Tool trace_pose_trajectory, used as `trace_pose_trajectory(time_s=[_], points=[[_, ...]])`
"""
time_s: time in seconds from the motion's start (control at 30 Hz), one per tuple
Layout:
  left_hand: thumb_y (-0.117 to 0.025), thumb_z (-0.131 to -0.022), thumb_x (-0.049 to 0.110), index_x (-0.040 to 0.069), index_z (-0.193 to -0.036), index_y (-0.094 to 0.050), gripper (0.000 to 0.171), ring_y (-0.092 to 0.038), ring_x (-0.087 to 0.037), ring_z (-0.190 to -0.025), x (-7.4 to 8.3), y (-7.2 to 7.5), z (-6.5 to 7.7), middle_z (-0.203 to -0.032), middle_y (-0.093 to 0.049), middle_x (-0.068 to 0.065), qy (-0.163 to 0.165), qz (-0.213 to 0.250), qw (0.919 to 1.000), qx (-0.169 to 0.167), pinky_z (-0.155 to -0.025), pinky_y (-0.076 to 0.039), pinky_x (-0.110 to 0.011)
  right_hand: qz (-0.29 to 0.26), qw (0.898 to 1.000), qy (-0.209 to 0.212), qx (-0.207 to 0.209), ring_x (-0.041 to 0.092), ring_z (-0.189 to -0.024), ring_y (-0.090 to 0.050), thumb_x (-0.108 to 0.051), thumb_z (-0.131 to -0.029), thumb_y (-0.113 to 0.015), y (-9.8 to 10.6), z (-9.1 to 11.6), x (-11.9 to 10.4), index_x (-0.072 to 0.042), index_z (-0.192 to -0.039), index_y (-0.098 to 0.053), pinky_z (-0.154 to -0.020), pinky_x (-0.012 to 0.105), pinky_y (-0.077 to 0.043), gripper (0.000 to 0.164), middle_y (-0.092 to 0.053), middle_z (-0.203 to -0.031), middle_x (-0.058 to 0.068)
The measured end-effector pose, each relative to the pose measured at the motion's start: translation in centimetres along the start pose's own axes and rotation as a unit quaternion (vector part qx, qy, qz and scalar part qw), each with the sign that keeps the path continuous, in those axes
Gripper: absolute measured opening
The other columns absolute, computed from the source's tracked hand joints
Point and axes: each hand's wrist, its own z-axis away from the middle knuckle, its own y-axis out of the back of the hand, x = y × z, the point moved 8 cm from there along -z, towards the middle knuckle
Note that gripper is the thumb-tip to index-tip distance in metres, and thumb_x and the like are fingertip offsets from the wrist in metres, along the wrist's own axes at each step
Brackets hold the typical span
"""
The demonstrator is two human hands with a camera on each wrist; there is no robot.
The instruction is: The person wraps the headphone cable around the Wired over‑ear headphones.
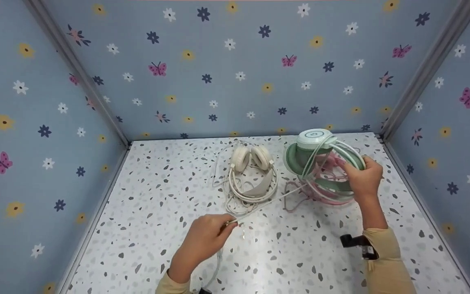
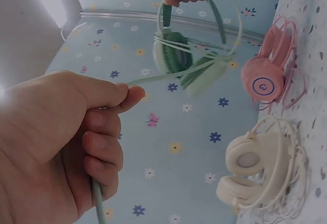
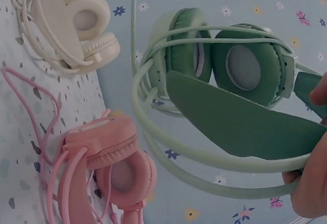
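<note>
Green headphones [image 1: 315, 141] are held up off the table by my right hand [image 1: 366, 176], which grips them by the headband. Their pale green cable [image 2: 158, 77] is wound round the ear cups and stretches toward the lower left. My left hand [image 1: 208, 234] pinches that cable between thumb and forefinger, with the other fingers curled and the cable's end running down past them. In the right wrist view the green ear cups [image 3: 244, 68] face each other with cable strands across them. Only part of the right hand [image 3: 312, 183] shows there.
White headphones [image 1: 243, 159] lie at the middle of the speckled table [image 1: 169, 175], their cable coiled around them. Pink headphones [image 3: 102, 137] lie to their right, partly hidden in the head view behind the green pair. Flower-patterned walls [image 1: 227, 81] stand at the back and sides.
</note>
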Motion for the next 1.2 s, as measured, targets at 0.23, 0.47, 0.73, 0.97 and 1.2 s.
trace_pose_trajectory(time_s=[0.23,0.47,0.73,0.97,1.2], points=[[-0.070,-0.088,0.006,0.015,-0.095,-0.075,0.013,-0.057,-0.003,-0.063,1.4,4.6,-0.7,-0.082,-0.069,0.008,-0.071,-0.085,0.9915,0.068,-0.057,-0.048,-0.023,0.085,0.994,0.052,-0.046,0.007,-0.047,-0.037,-0.001,-0.076,-0.070,-1.0,0.1,-1.5,-0.001,-0.070,-0.058,-0.044,0.024,-0.030,0.013,-0.045,-0.055,0.002],[-0.073,-0.079,-0.003,0.014,-0.086,-0.075,0.018,-0.056,-0.007,-0.052,2.2,8.1,-0.6,-0.070,-0.066,0.005,-0.085,-0.169,0.9719,0.141,-0.048,-0.046,-0.025,0.145,0.987,0.035,-0.062,0.008,-0.048,-0.037,-0.011,-0.080,-0.071,-1.3,0.2,-2.2,-0.004,-0.070,-0.055,-0.046,0.025,-0.031,0.020,-0.045,-0.057,0.004],[-0.086,-0.074,0.030,0.013,-0.070,-0.063,0.028,-0.031,-0.007,-0.040,2.2,11.1,-0.4,-0.054,-0.041,0.006,-0.097,-0.238,0.9405,0.222,-0.038,-0.029,-0.024,0.214,0.969,0.047,-0.118,0.018,-0.053,-0.041,-0.013,-0.077,-0.066,-2.3,0.6,-3.5,-0.007,-0.071,-0.054,-0.048,0.031,-0.034,0.015,-0.046,-0.058,0.003],[-0.066,-0.094,0.017,0.014,-0.085,-0.060,0.011,-0.034,-0.005,-0.055,-0.7,12.0,-2.5,-0.070,-0.041,0.011,-0.067,-0.005,0.9946,0.078,-0.053,-0.036,-0.025,0.229,0.949,0.066,-0.207,0.020,-0.056,-0.045,-0.015,-0.080,-0.068,-3.6,1.2,-4.3,-0.007,-0.076,-0.058,-0.053,0.035,-0.038,0.014,-0.052,-0.062,0.005],[-0.082,-0.080,0.017,0.013,-0.082,-0.075,0.009,-0.044,-0.004,-0.051,0.0,14.2,-4.6,-0.067,-0.061,0.006,-0.157,-0.063,0.9715,0.166,-0.050,-0.040,-0.026,0.220,0.914,0.091,-0.330,0.015,-0.051,-0.038,-0.010,-0.075,-0.070,-5.4,2.1,-4.9,-0.011,-0.067,-0.050,-0.050,0.033,-0.035,0.021,-0.041,-0.058,-0.001]])
